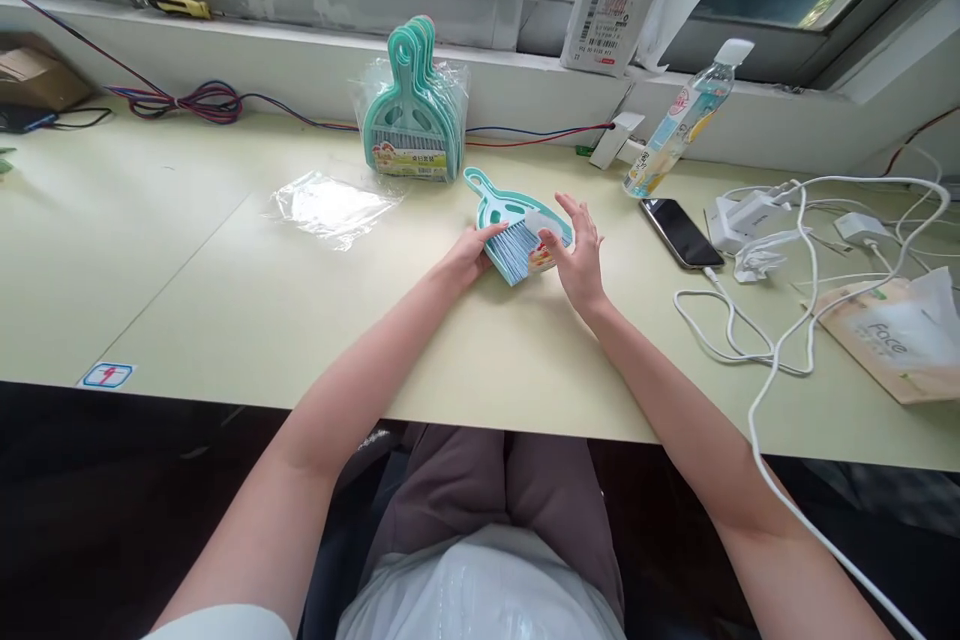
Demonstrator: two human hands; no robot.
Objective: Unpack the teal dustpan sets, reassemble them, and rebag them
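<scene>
A mint-green dustpan with a small brush nested in it is held just above the desk, its handle pointing up and left. My left hand grips its left side, thumb on top and the other fingers hidden beneath. My right hand is at the right end, fingers raised and spread, the thumb by a label on the set. Whether that thumb touches the label I cannot tell. Behind stands a stack of similar dustpan sets in clear wrap. Left of it lies a crumpled clear plastic bag.
On the right are a tilted bottle, a phone, white chargers, looping white cables and a tissue pack. Bundled wires run along the wall. A yellow cutter and a white package sit on the sill.
</scene>
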